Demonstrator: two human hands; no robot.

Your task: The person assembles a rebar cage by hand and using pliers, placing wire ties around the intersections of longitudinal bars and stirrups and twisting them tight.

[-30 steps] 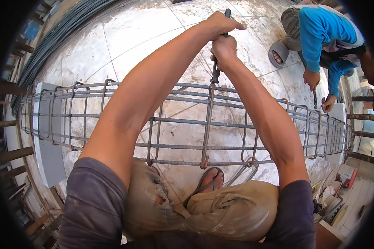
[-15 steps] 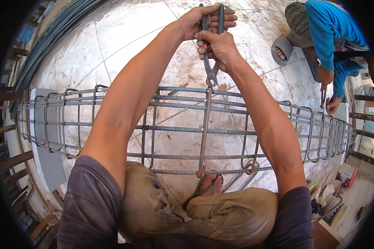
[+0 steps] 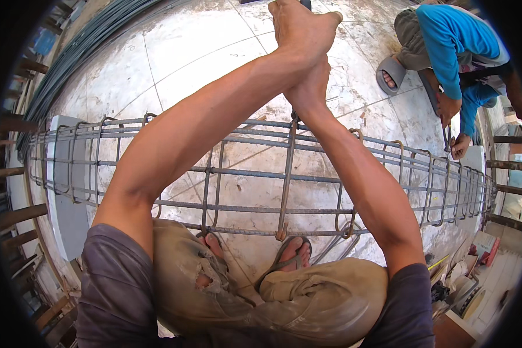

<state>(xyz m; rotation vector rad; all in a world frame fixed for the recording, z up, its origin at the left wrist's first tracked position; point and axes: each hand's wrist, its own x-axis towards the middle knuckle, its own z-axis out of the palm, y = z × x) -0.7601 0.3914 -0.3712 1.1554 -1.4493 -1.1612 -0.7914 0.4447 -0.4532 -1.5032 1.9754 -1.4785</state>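
My left hand [image 3: 304,29] is closed at the top of the view, crossed over the front of my right hand [image 3: 311,84]. Both are around a pair of end-cutting pincers, now mostly covered by the hands. One dark handle end [image 3: 306,4] sticks out above my left hand, and the jaws lie at the top bar below my right wrist. The right hand's fingers are hidden. Below the hands runs a long rebar cage [image 3: 246,172] of ribbed bars and square stirrups. A stirrup [image 3: 288,168] crosses it right under the jaws.
Grey blocks prop the cage at left [image 3: 69,214] and right [image 3: 474,156]. A co-worker in a blue sleeve [image 3: 441,35] crouches at the upper right, with a tool at the cage. A bundle of steel bars [image 3: 78,61] lies upper left. My sandalled foot [image 3: 296,253] is close to the cage.
My left hand has swung over and across my right hand, turning the pincers. The handles, apart and visible before, are now mostly covered. The view has shifted slightly.
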